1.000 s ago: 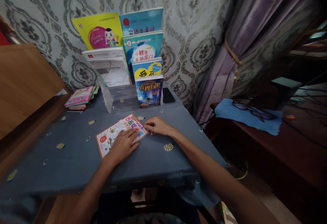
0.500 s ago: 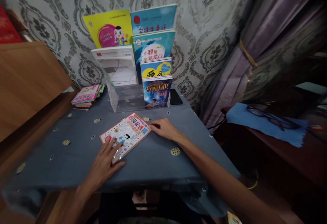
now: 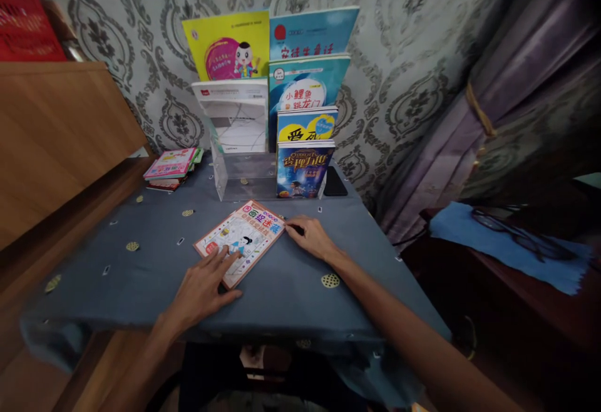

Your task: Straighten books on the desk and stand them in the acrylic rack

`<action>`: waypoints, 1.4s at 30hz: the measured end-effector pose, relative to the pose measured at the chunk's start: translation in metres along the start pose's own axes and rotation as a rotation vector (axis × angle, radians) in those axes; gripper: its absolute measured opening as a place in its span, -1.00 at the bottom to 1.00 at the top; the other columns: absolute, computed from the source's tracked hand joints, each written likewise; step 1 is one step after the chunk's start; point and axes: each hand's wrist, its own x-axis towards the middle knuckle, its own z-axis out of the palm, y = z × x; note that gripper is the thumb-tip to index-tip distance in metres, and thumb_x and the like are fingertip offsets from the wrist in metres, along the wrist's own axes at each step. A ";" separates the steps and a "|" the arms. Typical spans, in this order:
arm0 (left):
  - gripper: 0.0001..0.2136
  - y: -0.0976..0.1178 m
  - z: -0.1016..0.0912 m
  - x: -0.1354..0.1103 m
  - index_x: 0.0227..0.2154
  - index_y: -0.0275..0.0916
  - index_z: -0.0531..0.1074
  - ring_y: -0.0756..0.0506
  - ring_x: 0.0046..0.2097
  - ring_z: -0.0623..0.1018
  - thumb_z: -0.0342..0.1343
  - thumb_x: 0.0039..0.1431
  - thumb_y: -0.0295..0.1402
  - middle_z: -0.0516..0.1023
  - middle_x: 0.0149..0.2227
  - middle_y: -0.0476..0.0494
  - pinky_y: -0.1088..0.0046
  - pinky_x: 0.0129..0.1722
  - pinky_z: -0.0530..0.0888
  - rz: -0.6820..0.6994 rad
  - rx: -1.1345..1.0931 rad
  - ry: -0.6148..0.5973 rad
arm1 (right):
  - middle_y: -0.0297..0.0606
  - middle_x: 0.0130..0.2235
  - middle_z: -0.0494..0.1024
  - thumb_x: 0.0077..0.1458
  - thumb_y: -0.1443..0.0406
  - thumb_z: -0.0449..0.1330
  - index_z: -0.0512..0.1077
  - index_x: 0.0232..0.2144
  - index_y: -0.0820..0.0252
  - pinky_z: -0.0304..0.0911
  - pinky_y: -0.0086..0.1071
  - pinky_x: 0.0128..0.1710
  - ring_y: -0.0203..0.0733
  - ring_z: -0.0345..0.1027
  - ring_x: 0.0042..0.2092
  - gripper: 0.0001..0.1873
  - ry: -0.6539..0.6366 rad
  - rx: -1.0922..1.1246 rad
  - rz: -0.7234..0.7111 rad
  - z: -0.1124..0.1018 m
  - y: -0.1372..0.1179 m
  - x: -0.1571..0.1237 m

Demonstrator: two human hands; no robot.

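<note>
A thin picture book with an orange border lies flat on the blue-grey tablecloth. My left hand rests flat, fingers spread, with its fingertips on the book's near corner. At the book's right corner, my right hand touches the edge, fingers curled low on the cloth. Behind the book stands a clear tiered rack with several children's books upright in it; its front left slot has nothing in it.
A small stack of books lies at the table's far left. A black phone lies right of the rack. A wooden cabinet is at left. At right are a tied curtain and a blue cloth with glasses.
My left hand slid back from the middle of the flat book to its near corner. My right hand stayed at the right corner. The view shifted left.
</note>
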 end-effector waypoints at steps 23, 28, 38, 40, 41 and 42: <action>-0.71 0.038 0.007 0.009 0.03 -0.09 0.49 -0.23 0.17 0.52 0.13 0.31 -0.18 0.54 0.15 -0.15 0.18 0.06 0.53 0.107 -0.028 0.094 | -0.06 0.01 0.59 0.22 0.25 0.12 0.55 -0.11 0.17 0.25 0.04 0.16 0.05 0.40 0.10 -0.72 -0.017 -0.027 -0.107 0.011 0.017 0.000; -0.74 0.034 0.014 0.009 0.00 -0.09 0.53 -0.23 0.15 0.54 0.11 0.32 -0.21 0.59 0.09 -0.10 0.20 0.08 0.53 0.148 -0.031 0.130 | -0.09 -0.08 0.63 0.24 0.26 0.11 0.57 -0.14 0.14 0.30 -0.02 0.10 0.03 0.42 0.04 -0.74 -0.017 0.063 -0.147 0.017 -0.001 -0.003; -0.76 0.034 0.013 0.010 -0.05 -0.13 0.56 -0.18 0.11 0.57 0.01 0.39 -0.32 0.64 0.01 -0.08 0.25 0.04 0.56 0.186 -0.037 0.220 | -0.09 -0.19 0.63 0.26 0.24 0.12 0.60 -0.16 0.18 0.37 -0.20 -0.08 -0.08 0.47 -0.15 -0.73 -0.127 0.298 -0.129 0.030 -0.046 -0.019; -0.76 0.034 0.011 0.010 -0.06 -0.15 0.56 -0.18 0.08 0.59 0.00 0.39 -0.34 0.64 0.00 -0.10 0.26 0.01 0.58 0.209 -0.032 0.250 | -0.12 -0.22 0.63 0.26 0.27 0.12 0.60 -0.15 0.18 0.37 -0.23 -0.11 -0.12 0.48 -0.17 -0.74 -0.128 0.305 -0.155 0.032 -0.052 -0.024; -0.76 0.034 0.010 0.011 -0.07 -0.17 0.56 -0.18 0.06 0.61 -0.01 0.39 -0.35 0.65 -0.01 -0.11 0.26 -0.02 0.59 0.221 -0.027 0.263 | -0.13 -0.23 0.63 0.26 0.28 0.11 0.59 -0.15 0.19 0.38 -0.25 -0.13 -0.14 0.48 -0.19 -0.74 -0.124 0.309 -0.173 0.032 -0.054 -0.026; -0.76 0.035 0.009 0.012 -0.08 -0.19 0.56 -0.17 0.03 0.62 -0.01 0.39 -0.35 0.65 -0.02 -0.12 0.26 -0.04 0.59 0.233 -0.021 0.274 | -0.13 -0.24 0.63 0.26 0.29 0.11 0.59 -0.15 0.21 0.38 -0.27 -0.16 -0.15 0.48 -0.21 -0.73 -0.120 0.313 -0.190 0.033 -0.056 -0.028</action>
